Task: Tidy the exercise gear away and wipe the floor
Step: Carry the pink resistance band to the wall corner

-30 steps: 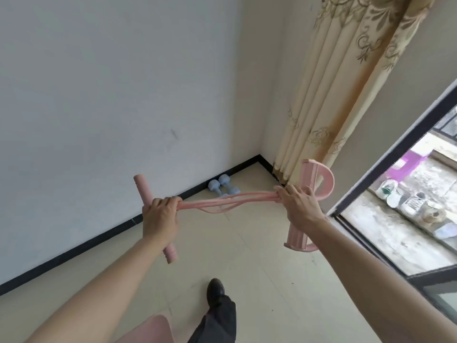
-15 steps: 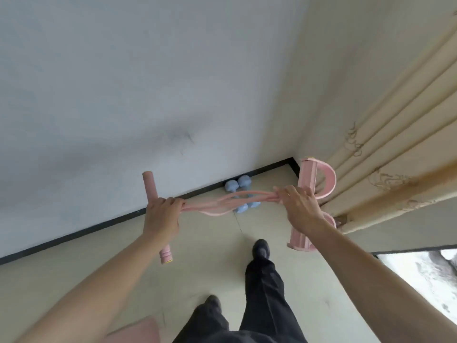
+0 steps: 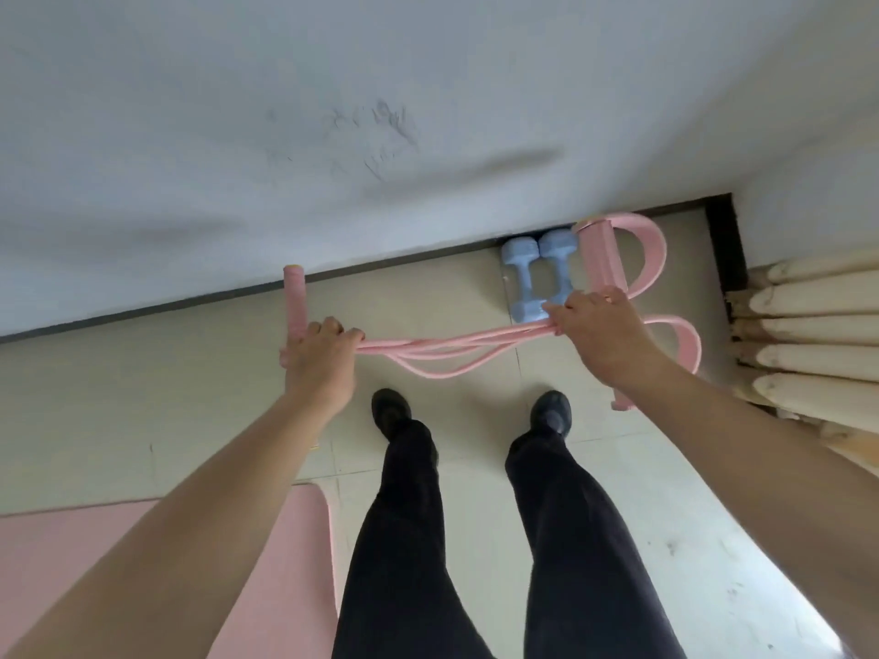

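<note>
Gripping the pink handle bar (image 3: 296,306), the left hand (image 3: 319,361) is fisted; the right hand (image 3: 598,332) clasps the footplate (image 3: 600,259), bands (image 3: 452,347) slack between.

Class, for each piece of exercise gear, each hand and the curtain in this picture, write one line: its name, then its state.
Left hand: closed around the pink handle bar.
Right hand: closed on the pedal end of the puller.
Pink handle bar: held off the floor.
Pink elastic cords: slack, sagging between the hands.
Foot pedal straps: hanging beside the right hand.
Blue dumbbells: lying side by side on the floor by the wall.
Pink mat: flat on the floor.
Curtain: gathered in folds.
</note>
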The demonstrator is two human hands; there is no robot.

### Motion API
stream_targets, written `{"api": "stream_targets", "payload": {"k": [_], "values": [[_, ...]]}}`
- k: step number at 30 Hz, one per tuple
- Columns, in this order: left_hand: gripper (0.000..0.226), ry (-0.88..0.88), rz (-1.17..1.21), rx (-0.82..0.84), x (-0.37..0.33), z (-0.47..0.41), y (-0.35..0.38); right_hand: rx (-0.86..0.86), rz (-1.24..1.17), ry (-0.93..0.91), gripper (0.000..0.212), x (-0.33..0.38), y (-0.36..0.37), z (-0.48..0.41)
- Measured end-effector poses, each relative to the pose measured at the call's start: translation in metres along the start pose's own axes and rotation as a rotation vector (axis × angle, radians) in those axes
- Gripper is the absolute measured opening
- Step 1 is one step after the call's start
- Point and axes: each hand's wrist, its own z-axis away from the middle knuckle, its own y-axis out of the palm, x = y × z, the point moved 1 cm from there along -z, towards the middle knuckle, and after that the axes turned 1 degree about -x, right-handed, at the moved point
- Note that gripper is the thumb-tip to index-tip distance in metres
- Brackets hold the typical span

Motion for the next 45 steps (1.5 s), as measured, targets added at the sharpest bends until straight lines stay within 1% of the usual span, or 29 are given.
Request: {"api": "stream_targets", "payload": {"k": [4,6,9,11,13,15,16,19,20,23,26,28,29,30,32,33,36,38,40,42,43,45], "values": [[0.045,0.074,0.021,0.03,0.006,-0.088,0.103,-0.031,-0.077,0.024,0.053,0.015,0.092,-0.086],[0.041,0.064,0.063,0.012,0.014,-0.131,0.16,-0.038,-0.111,0.041,0.052,0.031,0.14,-0.133],[0.035,-0.05,0.234,-0.018,0.031,-0.184,0.24,0.001,-0.178,0.038,0.05,0.063,0.197,-0.201],[0.028,-0.146,0.38,-0.039,0.04,-0.208,0.282,0.014,-0.223,0.032,0.052,0.085,0.228,-0.24],[0.024,-0.253,0.539,-0.052,0.043,-0.227,0.314,0.004,-0.284,0.023,0.053,0.104,0.254,-0.272],[0.025,-0.322,0.698,-0.027,0.04,-0.245,0.336,-0.025,-0.337,0.011,0.051,0.116,0.275,-0.297],[0.024,-0.328,0.801,0.004,0.036,-0.254,0.344,-0.042,-0.353,0.009,0.05,0.119,0.284,-0.307],[0.022,-0.376,1.27,0.108,0.022,-0.274,0.351,-0.072,-0.382,0.013,0.046,0.122,0.299,-0.326],[0.023,-0.391,1.369,0.123,0.016,-0.279,0.351,-0.076,-0.387,0.019,0.045,0.122,0.302,-0.33],[0.028,-0.353,1.503,0.168,-0.002,-0.294,0.353,-0.08,-0.361,0.005,0.046,0.121,0.311,-0.337],[0.034,-0.301,1.811,0.331,-0.021,-0.312,0.356,-0.067,-0.274,-0.023,0.053,0.125,0.32,-0.345],[0.034,-0.293,1.965,0.414,-0.031,-0.326,0.364,-0.056,-0.226,-0.022,0.057,0.131,0.324,-0.35],[0.034,-0.314,2.011,0.423,-0.034,-0.332,0.372,-0.051,-0.207,-0.025,0.059,0.134,0.325,-0.352],[0.034,-0.373,2.039,0.412,-0.035,-0.336,0.38,-0.044,-0.179,-0.03,0.06,0.138,0.327,-0.356],[0.041,-0.54,2.082,0.382,-0.034,-0.343,0.399,-0.04,-0.094,-0.035,0.061,0.145,0.333,-0.363],[0.042,-0.593,2.083,0.376,-0.033,-0.344,0.407,-0.032,-0.053,-0.033,0.061,0.149,0.339,-0.368],[0.022,-0.685,2.015,0.388,-0.033,-0.342,0.424,0.003,-0.002,-0.035,0.06,0.163,0.357,-0.378],[0.024,-0.831,2.043,0.343,-0.034,-0.34,0.434,-0.014,-0.002,-0.054,0.06,0.168,0.368,-0.383],[0.02,-0.955,2.081,0.296,-0.037,-0.341,0.441,-0.078,0.002,-0.067,0.061,0.17,0.375,-0.389],[0.019,-1.012,2.131,0.267,-0.046,-0.344,0.444,-0.124,-0.021,-0.043,0.064,0.167,0.377,-0.395],[0.019,-1.03,2.178,0.251,-0.053,-0.345,0.443,-0.103,-0.069,-0.035,0.066,0.163,0.376,-0.396],[0.016,-1.027,2.258,0.273,-0.069,-0.345,0.438,-0.027,-0.174,-0.037,0.07,0.153,0.372,-0.394]]}}
